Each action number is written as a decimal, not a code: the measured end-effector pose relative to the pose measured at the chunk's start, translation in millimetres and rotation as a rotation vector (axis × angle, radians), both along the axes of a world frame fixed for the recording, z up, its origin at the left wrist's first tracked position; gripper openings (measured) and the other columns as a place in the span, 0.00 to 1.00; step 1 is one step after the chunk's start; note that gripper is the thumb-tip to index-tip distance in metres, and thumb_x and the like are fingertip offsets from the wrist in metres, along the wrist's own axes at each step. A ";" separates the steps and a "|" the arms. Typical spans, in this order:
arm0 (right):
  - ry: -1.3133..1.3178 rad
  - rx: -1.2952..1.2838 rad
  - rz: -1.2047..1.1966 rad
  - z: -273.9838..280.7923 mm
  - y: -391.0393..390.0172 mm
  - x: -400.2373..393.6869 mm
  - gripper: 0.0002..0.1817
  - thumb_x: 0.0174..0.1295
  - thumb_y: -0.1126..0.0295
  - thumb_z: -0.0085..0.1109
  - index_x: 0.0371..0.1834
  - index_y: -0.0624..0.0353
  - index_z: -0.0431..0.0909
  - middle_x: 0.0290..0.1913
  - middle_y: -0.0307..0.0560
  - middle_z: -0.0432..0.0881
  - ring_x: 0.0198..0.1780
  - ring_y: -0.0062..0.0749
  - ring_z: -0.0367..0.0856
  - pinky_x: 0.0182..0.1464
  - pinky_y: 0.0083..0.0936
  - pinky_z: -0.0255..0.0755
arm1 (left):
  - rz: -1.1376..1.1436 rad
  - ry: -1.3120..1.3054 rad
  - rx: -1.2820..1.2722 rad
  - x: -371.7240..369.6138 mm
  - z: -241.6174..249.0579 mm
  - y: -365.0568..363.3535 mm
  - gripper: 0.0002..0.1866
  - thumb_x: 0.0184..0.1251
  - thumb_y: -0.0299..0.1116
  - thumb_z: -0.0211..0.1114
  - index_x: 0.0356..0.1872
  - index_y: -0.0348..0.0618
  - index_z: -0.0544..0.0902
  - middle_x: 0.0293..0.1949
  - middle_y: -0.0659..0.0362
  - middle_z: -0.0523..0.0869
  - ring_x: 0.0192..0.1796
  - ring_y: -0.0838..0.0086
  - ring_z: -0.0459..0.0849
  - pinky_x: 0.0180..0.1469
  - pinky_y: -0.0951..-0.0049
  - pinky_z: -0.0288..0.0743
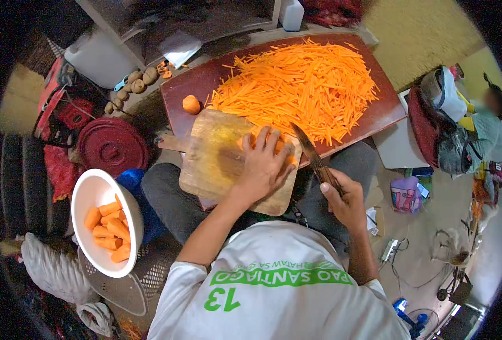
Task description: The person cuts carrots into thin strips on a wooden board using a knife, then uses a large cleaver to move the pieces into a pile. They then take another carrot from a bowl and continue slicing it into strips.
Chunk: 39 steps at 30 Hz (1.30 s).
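Here, left hand splayed, perhaps pressing carrot, round-cornered wooden board, right hand gripping long-bladed knife

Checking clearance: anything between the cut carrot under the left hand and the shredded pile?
Nothing visible. The pile reaches the board's far edge, just beyond the left hand. The knife, in the right hand, is off to the right.

Maroon lid; purple bag
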State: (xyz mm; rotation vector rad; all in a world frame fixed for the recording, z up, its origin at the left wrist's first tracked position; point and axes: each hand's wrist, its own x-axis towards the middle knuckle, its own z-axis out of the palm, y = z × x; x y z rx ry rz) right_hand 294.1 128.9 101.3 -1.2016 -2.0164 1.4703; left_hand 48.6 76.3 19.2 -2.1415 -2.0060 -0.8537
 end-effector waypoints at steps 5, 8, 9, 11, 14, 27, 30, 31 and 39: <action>-0.030 0.411 0.110 -8.1 -2.0 3.9 0.21 0.75 0.65 0.69 0.67 0.59 0.82 0.50 0.58 0.92 0.48 0.48 0.93 0.49 0.37 0.85 | 0.081 0.017 0.014 -2.7 -10.4 5.9 0.24 0.69 0.46 0.74 0.61 0.47 0.85 0.63 0.46 0.79 0.75 0.45 0.72 0.71 0.33 0.58; -0.217 0.480 0.167 7.6 -1.2 -0.4 0.20 0.73 0.64 0.69 0.64 0.56 0.82 0.49 0.59 0.91 0.49 0.57 0.92 0.48 0.45 0.86 | 0.122 0.005 0.069 -13.2 -4.0 1.7 0.19 0.69 0.39 0.74 0.58 0.46 0.86 0.61 0.48 0.81 0.71 0.48 0.76 0.71 0.36 0.58; -0.242 0.513 0.193 9.1 0.4 -2.8 0.19 0.72 0.64 0.69 0.62 0.55 0.82 0.48 0.60 0.91 0.49 0.59 0.91 0.47 0.47 0.86 | 0.131 -0.050 0.099 -17.8 -1.2 -1.1 0.19 0.69 0.38 0.74 0.58 0.45 0.86 0.60 0.48 0.81 0.70 0.49 0.76 0.71 0.38 0.58; -0.276 0.574 0.243 11.9 2.2 -6.4 0.17 0.72 0.63 0.69 0.59 0.54 0.82 0.46 0.59 0.90 0.47 0.60 0.90 0.45 0.50 0.85 | 0.147 -0.162 0.163 -22.7 3.6 -3.9 0.18 0.69 0.35 0.74 0.58 0.45 0.87 0.59 0.49 0.82 0.68 0.51 0.78 0.71 0.41 0.59; -0.278 0.628 0.307 12.3 4.4 -14.5 0.17 0.69 0.64 0.71 0.57 0.55 0.83 0.43 0.59 0.90 0.44 0.61 0.90 0.43 0.50 0.84 | 0.154 -0.278 0.292 -21.7 12.2 -4.9 0.18 0.69 0.33 0.74 0.59 0.44 0.87 0.59 0.49 0.82 0.65 0.53 0.79 0.70 0.46 0.61; -0.142 0.035 0.130 8.8 -4.7 7.4 0.18 0.70 0.69 0.73 0.61 0.62 0.87 0.38 0.56 0.89 0.34 0.36 0.84 0.41 0.32 0.79 | 0.194 -0.259 -0.056 -51.3 -3.9 -24.5 0.23 0.65 0.35 0.78 0.60 0.41 0.86 0.57 0.48 0.84 0.59 0.49 0.80 0.61 0.48 0.72; -0.212 -0.025 0.186 16.5 -6.3 11.2 0.18 0.71 0.69 0.73 0.62 0.62 0.87 0.37 0.56 0.88 0.33 0.34 0.83 0.41 0.32 0.79 | 0.191 -0.331 0.014 -56.5 -12.5 -20.5 0.22 0.64 0.32 0.78 0.59 0.40 0.87 0.53 0.47 0.85 0.57 0.48 0.82 0.59 0.51 0.75; -0.252 -0.031 0.212 18.8 -6.7 11.3 0.19 0.71 0.69 0.72 0.62 0.62 0.87 0.37 0.56 0.88 0.33 0.34 0.83 0.40 0.32 0.79 | 0.191 -0.359 0.050 -59.2 -15.5 -19.2 0.21 0.64 0.31 0.78 0.58 0.39 0.87 0.51 0.46 0.86 0.56 0.48 0.82 0.59 0.51 0.76; -0.073 0.222 0.255 5.0 3.3 -31.4 0.16 0.71 0.72 0.72 0.59 0.66 0.87 0.31 0.47 0.81 0.32 0.22 0.75 0.36 0.27 0.74 | 0.293 -0.739 0.120 -68.2 -5.8 -23.1 0.13 0.66 0.20 0.73 0.51 0.27 0.87 0.45 0.44 0.90 0.49 0.51 0.89 0.55 0.61 0.82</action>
